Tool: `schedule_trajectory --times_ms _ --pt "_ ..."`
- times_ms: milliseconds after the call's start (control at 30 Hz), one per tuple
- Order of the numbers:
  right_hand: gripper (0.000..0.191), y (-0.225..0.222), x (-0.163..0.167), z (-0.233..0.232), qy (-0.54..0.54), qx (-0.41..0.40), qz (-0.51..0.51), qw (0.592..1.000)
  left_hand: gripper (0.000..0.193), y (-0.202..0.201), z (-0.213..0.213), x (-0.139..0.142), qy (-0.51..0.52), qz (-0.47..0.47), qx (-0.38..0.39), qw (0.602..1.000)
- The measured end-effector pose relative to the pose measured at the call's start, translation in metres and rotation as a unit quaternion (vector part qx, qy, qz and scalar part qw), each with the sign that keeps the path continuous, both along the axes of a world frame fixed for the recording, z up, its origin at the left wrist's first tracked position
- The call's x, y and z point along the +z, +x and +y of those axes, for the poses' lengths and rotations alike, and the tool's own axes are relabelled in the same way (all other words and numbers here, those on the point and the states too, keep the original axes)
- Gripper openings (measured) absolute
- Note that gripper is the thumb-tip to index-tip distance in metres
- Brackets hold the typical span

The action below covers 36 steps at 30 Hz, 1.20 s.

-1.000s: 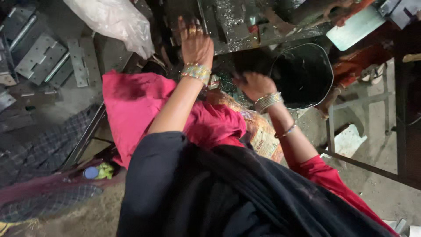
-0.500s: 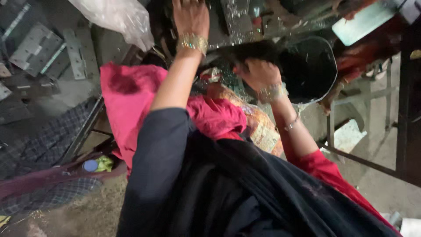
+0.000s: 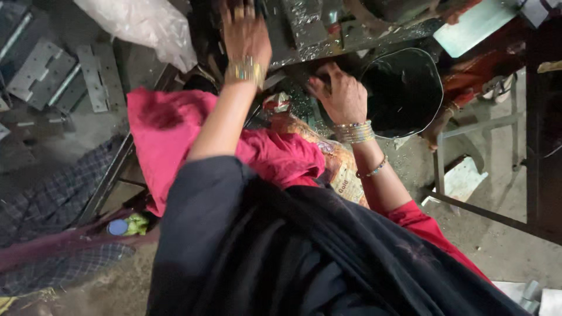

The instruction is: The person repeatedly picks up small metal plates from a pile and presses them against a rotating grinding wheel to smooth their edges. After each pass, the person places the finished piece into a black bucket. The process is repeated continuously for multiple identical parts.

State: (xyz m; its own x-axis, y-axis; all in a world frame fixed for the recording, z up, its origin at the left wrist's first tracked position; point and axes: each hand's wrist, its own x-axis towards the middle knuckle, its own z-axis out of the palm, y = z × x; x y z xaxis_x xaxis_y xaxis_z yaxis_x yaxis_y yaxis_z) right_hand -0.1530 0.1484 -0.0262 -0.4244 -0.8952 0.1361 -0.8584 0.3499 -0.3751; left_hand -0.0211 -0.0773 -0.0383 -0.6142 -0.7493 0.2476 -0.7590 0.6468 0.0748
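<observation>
Gritty concrete floor (image 3: 497, 246) under metal workbench (image 3: 304, 35).

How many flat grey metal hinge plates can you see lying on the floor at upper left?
3: a wide plate, a narrow strip beside it, and another at the frame edge. More may be hidden outside the view.

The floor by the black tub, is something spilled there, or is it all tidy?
Not tidy. Small shiny bits lie scattered on the floor just below the black tub, and more glitter on the metal bench near the right hand. They look like loose shavings. The left hand rests flat higher on that bench. Nothing looks broken.
</observation>
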Motion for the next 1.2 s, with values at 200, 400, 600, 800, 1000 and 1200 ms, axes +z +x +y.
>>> schedule_trajectory --times_ms 200,400,600,800,1000,1200 --pt "0.032 0.013 0.049 -0.019 -0.041 -0.034 -0.023 0.998 0.048 0.054 0.076 -0.009 -0.008 -0.029 -0.188 0.982" --pt "0.030 0.008 0.040 -0.019 -0.054 -0.062 -0.056 0.995 0.041 -0.001 0.047 0.021 -0.100 0.125 -0.143 0.977" --pt "0.038 0.011 0.045 -0.006 0.041 0.026 0.037 0.998 0.050 -0.050 0.049 0.022 0.355 0.165 0.194 0.900" --pt "0.041 0.013 0.038 -0.003 0.138 0.074 0.073 0.985 0.044 0.015 0.069 -0.001 0.096 -0.051 0.014 0.994" --pt "0.047 -0.006 0.033 -0.021 0.179 0.133 0.059 0.973 0.040 -0.003 0.064 0.006 0.153 -0.150 0.028 0.976" --pt "0.046 -0.016 -0.041 0.017 0.144 0.060 0.041 0.987 0.047 -0.019 0.045 -0.004 0.089 -0.039 0.027 0.995"
